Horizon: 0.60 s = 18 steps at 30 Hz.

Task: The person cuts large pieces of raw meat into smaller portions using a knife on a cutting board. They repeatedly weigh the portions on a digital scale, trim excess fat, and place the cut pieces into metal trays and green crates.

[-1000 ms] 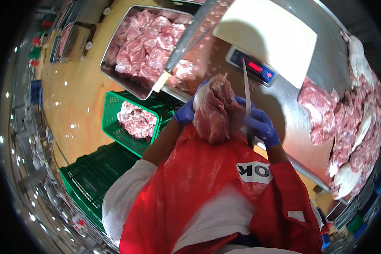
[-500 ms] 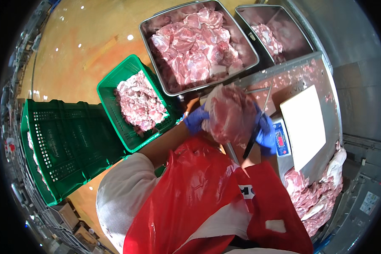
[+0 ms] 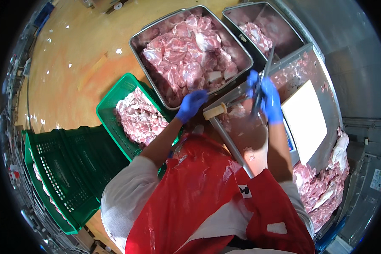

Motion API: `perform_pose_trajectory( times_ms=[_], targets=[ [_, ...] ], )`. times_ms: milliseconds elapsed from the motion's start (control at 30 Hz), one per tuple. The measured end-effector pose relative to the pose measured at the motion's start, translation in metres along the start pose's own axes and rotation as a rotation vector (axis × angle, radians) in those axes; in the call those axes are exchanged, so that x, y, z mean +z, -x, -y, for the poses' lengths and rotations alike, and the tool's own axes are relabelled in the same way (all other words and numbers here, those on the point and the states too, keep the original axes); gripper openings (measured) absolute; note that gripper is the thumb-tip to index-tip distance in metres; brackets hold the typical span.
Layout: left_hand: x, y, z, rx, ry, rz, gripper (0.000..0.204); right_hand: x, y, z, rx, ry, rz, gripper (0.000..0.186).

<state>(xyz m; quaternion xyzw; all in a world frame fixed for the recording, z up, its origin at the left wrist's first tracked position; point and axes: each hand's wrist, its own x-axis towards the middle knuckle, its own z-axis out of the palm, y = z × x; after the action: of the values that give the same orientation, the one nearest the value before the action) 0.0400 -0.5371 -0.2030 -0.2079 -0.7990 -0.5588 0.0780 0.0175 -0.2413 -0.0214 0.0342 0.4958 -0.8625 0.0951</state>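
My left hand (image 3: 192,104), in a blue glove, is by the near rim of a large metal bin (image 3: 133,51). It holds nothing, and its fingers are stretched out. Pink pieces of meat (image 3: 178,53) are heaped in that bin. In my right hand (image 3: 270,99), also gloved in blue, is a knife (image 3: 266,67). Its blade points away from me and its dark handle shows by the palm, somewhat blurred. Beneath the right hand, the metal work table (image 3: 252,127) carries small meat scraps (image 3: 238,111). A cream-coloured block (image 3: 214,111) is at the table's left corner.
Left of me, a green basket (image 3: 108,110) holds meat trimmings, beside another green crate (image 3: 76,165). A smaller metal bin (image 3: 283,27) with meat stands far right. On the table are a white board (image 3: 307,122), a partly covered blue scale (image 3: 290,137) and a meat pile (image 3: 321,190).
The large piece of meat between my hands is gone from them. My left hand has moved slightly away toward the large bin; my right hand has risen farther with the knife.
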Motion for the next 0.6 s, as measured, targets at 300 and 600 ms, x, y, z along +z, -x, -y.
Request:
perform_pose_trajectory(
  times_ms=[300, 600],
  targets=[
    [-0.058, -0.026, -0.066, -0.155, 0.141, 0.197, 0.022, -0.075, 0.359, -0.058, 0.295, -0.111, -0.821, 0.014],
    [0.224, -0.056, -0.273, 0.469, 0.152, 1.079, 0.023, -0.151, 0.518, -0.044, -0.376, -0.294, -1.105, 0.018]
  ],
)
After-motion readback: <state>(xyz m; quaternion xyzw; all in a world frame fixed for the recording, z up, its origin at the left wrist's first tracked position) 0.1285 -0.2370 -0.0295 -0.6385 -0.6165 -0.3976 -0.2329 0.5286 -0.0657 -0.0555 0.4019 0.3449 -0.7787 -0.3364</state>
